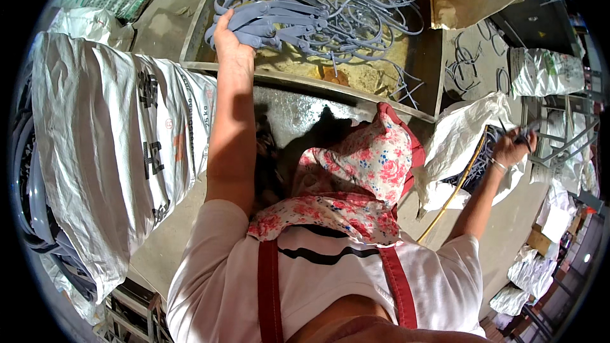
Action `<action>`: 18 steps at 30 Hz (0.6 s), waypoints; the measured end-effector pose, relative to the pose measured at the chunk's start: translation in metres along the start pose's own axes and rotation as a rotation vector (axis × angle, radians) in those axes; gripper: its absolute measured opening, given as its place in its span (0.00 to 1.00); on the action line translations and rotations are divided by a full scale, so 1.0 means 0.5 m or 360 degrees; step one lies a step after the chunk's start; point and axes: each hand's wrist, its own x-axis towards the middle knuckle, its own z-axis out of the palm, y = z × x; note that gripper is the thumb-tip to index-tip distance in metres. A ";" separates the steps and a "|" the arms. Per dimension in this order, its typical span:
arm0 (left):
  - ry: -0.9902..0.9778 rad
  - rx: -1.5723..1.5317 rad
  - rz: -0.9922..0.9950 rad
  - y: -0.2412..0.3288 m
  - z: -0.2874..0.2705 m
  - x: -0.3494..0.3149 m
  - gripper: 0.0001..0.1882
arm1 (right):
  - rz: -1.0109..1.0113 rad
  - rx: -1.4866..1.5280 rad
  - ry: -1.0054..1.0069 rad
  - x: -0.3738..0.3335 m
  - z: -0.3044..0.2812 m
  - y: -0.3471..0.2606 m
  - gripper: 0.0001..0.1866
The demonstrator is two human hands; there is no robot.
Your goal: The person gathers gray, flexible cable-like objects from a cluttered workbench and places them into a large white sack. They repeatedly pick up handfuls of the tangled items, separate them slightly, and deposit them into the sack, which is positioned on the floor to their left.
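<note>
At the tray (356,95), left hand (234,41) clamped round grey loops (279,19); best bunched evenly. Right hand (506,150) curled round dark scissors (522,140); point blades clear.

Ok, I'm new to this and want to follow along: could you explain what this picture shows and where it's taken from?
There is no machine here: these are a person's own bare hands. The one picture comes from a wide fisheye camera worn on the head, looking down, so straight edges curve near the rim and its left is the person's left.

The left hand grips a bundle of grey loops over a shallow tray. More thin, tangled grey strips lie in it.

The right hand, out to the side, holds what look like dark scissors by an open white sack with dark pieces inside. A bigger white sack stands on the left. The flowered cloth is on the wearer's front.
</note>
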 end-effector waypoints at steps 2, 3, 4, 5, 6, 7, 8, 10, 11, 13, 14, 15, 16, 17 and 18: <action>-0.0083 0.0028 -0.0054 0.000 0.003 -0.007 0.15 | 0.0420 -0.0869 -0.0406 0.002 -0.063 0.161 0.31; -0.0125 0.0028 -0.0085 0.004 0.010 -0.018 0.14 | 0.0716 -0.1372 -0.0854 0.007 -0.084 0.167 0.36; -0.0165 0.0025 -0.0114 0.006 0.014 -0.027 0.14 | 0.0754 -0.1536 -0.1060 -0.003 -0.098 0.167 0.39; -0.0166 0.0020 -0.0114 0.003 0.016 -0.028 0.14 | 0.0778 -0.1701 -0.1261 -0.001 -0.107 0.126 0.42; -0.0190 0.0025 -0.0137 -0.004 0.026 -0.028 0.13 | 0.0645 -0.1616 -0.1315 -0.006 -0.115 0.267 0.37; -0.0190 0.0050 -0.0138 -0.008 0.027 -0.034 0.13 | 0.0514 -0.1486 -0.1130 -0.018 -0.081 0.270 0.35; -0.0189 0.0067 -0.0145 -0.010 0.031 -0.043 0.13 | 0.0562 -0.1273 -0.1161 -0.011 -0.043 0.248 0.33; -0.0200 0.0084 -0.0160 -0.014 0.048 -0.059 0.12 | 0.0265 -0.0871 -0.1349 0.002 0.043 0.207 0.30; -0.0206 0.0077 -0.0169 -0.015 0.049 -0.064 0.12 | 0.0273 -0.0658 -0.1176 -0.007 0.089 0.153 0.27; -0.0222 0.0078 -0.0183 -0.018 0.058 -0.077 0.12 | 0.0294 -0.0075 -0.1191 -0.024 0.196 0.085 0.21; -0.0194 0.0088 -0.0174 -0.018 0.066 -0.089 0.11 | 0.0301 0.0206 -0.1261 -0.031 0.222 -0.006 0.20; -0.0175 0.0100 -0.0173 -0.019 0.086 -0.106 0.11 | 0.0531 0.0465 -0.1408 -0.046 0.258 -0.061 0.18; -0.0142 0.0108 -0.0164 -0.018 0.095 -0.120 0.11 | 0.0752 0.0823 -0.1569 -0.057 0.266 -0.164 0.17; -0.0187 0.0126 -0.0172 -0.018 0.098 -0.126 0.11 | 0.0800 0.0989 -0.1800 -0.068 0.292 -0.212 0.16; -0.0229 0.0147 -0.0178 -0.018 0.102 -0.130 0.11 | 0.0787 0.1100 -0.1941 -0.080 0.321 -0.253 0.17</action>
